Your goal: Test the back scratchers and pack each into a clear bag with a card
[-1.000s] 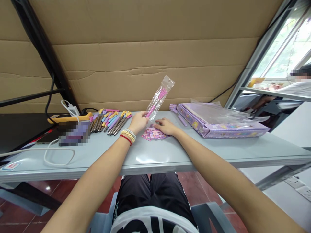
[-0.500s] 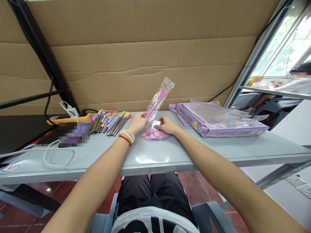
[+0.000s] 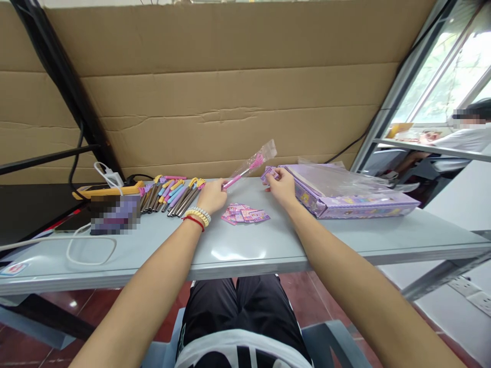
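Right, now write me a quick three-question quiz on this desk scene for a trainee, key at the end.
1. Multiple choice: what is the left hand holding?
a) a white cable
b) a pink stick in a clear wrapper
c) a yellow case
2. True or false: the purple box lies to the left of the pink cards.
3. Fill in the blank: the bracelets are on the ____ wrist.

Key: 1: b. 2: false. 3: left.
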A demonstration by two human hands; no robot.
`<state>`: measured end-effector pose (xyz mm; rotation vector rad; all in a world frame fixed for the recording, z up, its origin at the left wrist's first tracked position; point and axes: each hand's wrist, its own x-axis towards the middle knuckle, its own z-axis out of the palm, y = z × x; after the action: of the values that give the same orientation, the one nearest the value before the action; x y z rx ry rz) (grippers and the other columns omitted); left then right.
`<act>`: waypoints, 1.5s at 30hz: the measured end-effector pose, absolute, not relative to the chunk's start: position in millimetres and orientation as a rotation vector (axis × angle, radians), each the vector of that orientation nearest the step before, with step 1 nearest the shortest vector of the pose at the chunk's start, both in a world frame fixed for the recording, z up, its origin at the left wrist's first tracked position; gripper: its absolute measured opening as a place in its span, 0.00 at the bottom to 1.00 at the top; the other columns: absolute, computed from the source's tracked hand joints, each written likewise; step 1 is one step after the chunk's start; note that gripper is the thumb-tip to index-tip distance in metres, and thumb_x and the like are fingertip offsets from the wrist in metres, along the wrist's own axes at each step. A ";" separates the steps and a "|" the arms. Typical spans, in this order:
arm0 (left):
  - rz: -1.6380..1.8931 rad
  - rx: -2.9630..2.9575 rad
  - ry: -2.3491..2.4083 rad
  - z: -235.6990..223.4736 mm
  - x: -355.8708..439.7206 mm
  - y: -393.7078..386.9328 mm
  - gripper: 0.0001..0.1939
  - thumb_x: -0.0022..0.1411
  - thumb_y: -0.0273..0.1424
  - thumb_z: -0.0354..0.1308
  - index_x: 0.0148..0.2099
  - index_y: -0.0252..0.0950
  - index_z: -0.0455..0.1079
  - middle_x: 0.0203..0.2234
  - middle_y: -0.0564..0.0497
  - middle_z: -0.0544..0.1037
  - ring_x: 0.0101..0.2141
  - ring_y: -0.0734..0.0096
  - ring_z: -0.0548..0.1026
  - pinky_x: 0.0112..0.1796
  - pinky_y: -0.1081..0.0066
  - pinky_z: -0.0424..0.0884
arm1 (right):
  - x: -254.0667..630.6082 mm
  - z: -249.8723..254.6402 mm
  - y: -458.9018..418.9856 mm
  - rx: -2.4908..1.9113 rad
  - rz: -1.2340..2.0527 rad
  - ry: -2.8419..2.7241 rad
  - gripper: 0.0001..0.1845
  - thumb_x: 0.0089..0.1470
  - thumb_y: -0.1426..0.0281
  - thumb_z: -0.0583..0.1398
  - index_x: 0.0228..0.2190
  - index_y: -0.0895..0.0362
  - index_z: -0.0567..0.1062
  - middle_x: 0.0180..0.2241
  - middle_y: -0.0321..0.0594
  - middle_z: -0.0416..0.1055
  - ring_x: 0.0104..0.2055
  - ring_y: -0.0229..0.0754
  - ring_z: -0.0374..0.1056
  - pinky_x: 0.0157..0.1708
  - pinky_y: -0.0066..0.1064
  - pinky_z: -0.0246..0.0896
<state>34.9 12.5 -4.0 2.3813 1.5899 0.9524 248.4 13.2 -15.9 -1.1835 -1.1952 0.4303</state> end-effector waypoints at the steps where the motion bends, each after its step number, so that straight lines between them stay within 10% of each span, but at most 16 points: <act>1: 0.920 2.420 1.609 -3.6 34.9 11.1 0.22 0.57 0.23 0.48 0.52 0.34 0.72 0.41 0.42 0.79 0.43 0.57 0.75 0.46 0.64 0.67 | 250.9 -15.2 13.2 -1.194 0.414 -1.159 0.11 0.45 0.63 0.58 0.31 0.56 0.66 0.28 0.36 0.69 0.27 0.39 0.67 0.23 0.30 0.64; 9: 0.808 2.583 1.707 -1.5 35.4 7.1 0.23 0.54 0.21 0.50 0.51 0.35 0.73 0.45 0.42 0.78 0.47 0.54 0.73 0.50 0.60 0.63 | 265.1 -12.1 11.7 -1.508 -0.061 -1.125 0.03 0.46 0.68 0.56 0.25 0.56 0.66 0.25 0.38 0.69 0.29 0.40 0.63 0.36 0.33 0.59; 33: 0.797 2.544 1.599 -2.2 36.3 6.7 0.22 0.54 0.20 0.50 0.49 0.36 0.74 0.43 0.43 0.79 0.46 0.55 0.73 0.53 0.58 0.59 | 280.9 -7.5 11.9 -1.556 -0.139 -0.903 0.04 0.48 0.68 0.56 0.25 0.54 0.63 0.23 0.36 0.67 0.27 0.40 0.61 0.33 0.31 0.56; 45: 1.214 1.932 1.488 4.8 31.4 10.5 0.19 0.48 0.26 0.62 0.46 0.33 0.72 0.32 0.47 0.78 0.34 0.66 0.75 0.39 0.68 0.69 | 288.8 -6.2 11.2 -1.525 -0.077 -0.841 0.08 0.44 0.72 0.60 0.31 0.56 0.68 0.28 0.37 0.70 0.30 0.40 0.64 0.37 0.32 0.58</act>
<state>31.4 10.5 4.8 1.9324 1.4882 1.2139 288.8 11.2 -6.2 -1.5245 -0.8414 -0.0771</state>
